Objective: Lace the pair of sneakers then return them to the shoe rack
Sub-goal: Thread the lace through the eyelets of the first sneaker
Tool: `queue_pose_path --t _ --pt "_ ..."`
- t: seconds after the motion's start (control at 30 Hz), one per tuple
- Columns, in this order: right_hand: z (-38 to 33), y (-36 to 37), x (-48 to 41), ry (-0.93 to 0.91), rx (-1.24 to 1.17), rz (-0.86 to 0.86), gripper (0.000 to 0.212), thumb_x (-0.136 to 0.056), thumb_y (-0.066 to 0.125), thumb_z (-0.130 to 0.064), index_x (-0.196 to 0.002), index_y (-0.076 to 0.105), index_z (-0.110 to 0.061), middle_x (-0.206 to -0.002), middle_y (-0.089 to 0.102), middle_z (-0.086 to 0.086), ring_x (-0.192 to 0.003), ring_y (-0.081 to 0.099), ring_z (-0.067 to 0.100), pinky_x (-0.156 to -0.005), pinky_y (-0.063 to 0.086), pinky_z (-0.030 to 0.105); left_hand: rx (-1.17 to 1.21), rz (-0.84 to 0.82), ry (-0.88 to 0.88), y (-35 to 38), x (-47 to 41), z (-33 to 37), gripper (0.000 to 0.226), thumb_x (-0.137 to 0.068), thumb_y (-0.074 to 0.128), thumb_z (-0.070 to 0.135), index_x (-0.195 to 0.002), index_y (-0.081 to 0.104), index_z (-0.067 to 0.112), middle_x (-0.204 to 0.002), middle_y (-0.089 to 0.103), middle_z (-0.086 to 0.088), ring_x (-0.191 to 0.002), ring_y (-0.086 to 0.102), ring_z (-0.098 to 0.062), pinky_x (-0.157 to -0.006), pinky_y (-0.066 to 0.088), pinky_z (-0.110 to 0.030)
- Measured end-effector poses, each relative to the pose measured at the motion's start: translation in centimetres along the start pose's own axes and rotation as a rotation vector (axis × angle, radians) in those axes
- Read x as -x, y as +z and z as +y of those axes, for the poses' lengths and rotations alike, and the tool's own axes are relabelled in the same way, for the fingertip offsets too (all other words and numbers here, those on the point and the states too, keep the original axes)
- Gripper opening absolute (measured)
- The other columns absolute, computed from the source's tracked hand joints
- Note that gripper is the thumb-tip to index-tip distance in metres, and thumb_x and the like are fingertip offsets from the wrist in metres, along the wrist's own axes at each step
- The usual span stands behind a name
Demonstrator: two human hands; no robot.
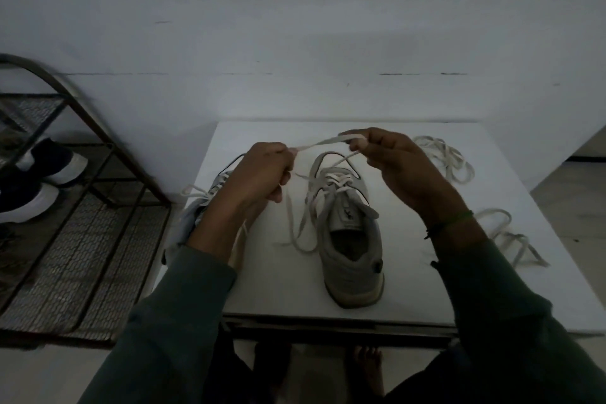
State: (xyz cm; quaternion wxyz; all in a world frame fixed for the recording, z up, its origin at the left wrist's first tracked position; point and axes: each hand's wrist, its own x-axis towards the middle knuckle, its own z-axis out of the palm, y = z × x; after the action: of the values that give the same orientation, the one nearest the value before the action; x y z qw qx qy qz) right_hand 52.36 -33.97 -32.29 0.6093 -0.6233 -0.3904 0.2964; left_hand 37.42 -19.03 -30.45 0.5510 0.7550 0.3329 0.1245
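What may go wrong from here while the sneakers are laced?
The second sneaker sits at the left edge of the table under the left forearm; a nudge may drop it. The lace hangs slack beside the middle sneaker and may knot as the left hand and right hand pull.

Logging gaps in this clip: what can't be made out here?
Head view:
Left sneaker: mostly behind left hand, forearm.
Rack: cut by left edge; its dark shoes too dim.
Tongue mark, middle sneaker: too small.
Lace path through right hand: hidden by fingers.
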Motion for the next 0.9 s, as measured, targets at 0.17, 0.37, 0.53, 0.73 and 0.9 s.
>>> queue_pose_path --t 0.17,0.37,0.53,0.73,0.9 --pt "-0.6 -2.8 0.4 -0.041 -0.198 -0.001 0.027 -0.074 0.07 -0.048 -0.078 0.068 -0.022 -0.064 0.059 -0.003 -0.069 0.059 0.018 -0.077 0.046 0.039 -0.068 0.152 -0.032 -0.5 -2.6 -3.4 0.03 -0.087 0.049 0.008 -0.057 0.05 0.009 -0.052 0.048 -0.008 -0.046 0.044 -0.023 -0.046 0.032 -0.025" --pt "-2.5 -3.9 1.9 -0.032 -0.224 -0.113 0.021 -0.09 0.05 -0.018 -0.086 0.07 -0.012 -0.052 0.041 -0.004 -0.045 0.033 0.01 -0.046 0.033 0.022 -0.344 0.386 0.237 1.5 -1.7 -3.3 0.04 -0.094 0.049 0.027 -0.133 0.049 0.02 -0.135 0.05 -0.008 -0.121 0.05 -0.027 -0.098 0.043 -0.038" --pt "-3.0 -1.1 1.8 0.009 0.317 -0.098 0.024 -0.088 0.063 -0.018 -0.08 0.065 0.005 -0.048 0.054 0.002 -0.044 0.039 0.016 -0.042 0.03 0.021 0.12 -0.153 0.57 4.8 1.7 1.5 0.035 -0.094 0.044 0.035 -0.128 0.048 0.03 -0.112 0.065 -0.001 -0.096 0.065 -0.016 -0.075 0.053 -0.025" --pt "-2.2 -2.2 1.0 0.097 -0.218 0.243 0.032 -0.092 0.056 -0.023 -0.064 0.047 -0.01 -0.046 0.036 -0.004 -0.04 0.028 0.01 -0.044 0.026 0.022 -0.001 0.032 0.601 4.3 -0.2 -0.3 0.008 -0.089 0.061 0.018 -0.085 0.068 0.017 -0.072 0.064 0.005 -0.064 0.055 0.0 -0.061 0.042 -0.017" --pt "-1.6 -3.5 1.1 0.037 -0.407 0.141 0.016 -0.088 0.05 -0.005 -0.086 0.065 -0.011 -0.069 0.063 0.0 -0.053 0.047 0.009 -0.051 0.043 0.02 -0.024 0.102 0.452 2.9 -1.6 -1.6 0.008 -0.089 0.064 0.022 -0.085 0.067 0.016 -0.069 0.059 0.009 -0.058 0.049 0.003 -0.059 0.043 -0.021"
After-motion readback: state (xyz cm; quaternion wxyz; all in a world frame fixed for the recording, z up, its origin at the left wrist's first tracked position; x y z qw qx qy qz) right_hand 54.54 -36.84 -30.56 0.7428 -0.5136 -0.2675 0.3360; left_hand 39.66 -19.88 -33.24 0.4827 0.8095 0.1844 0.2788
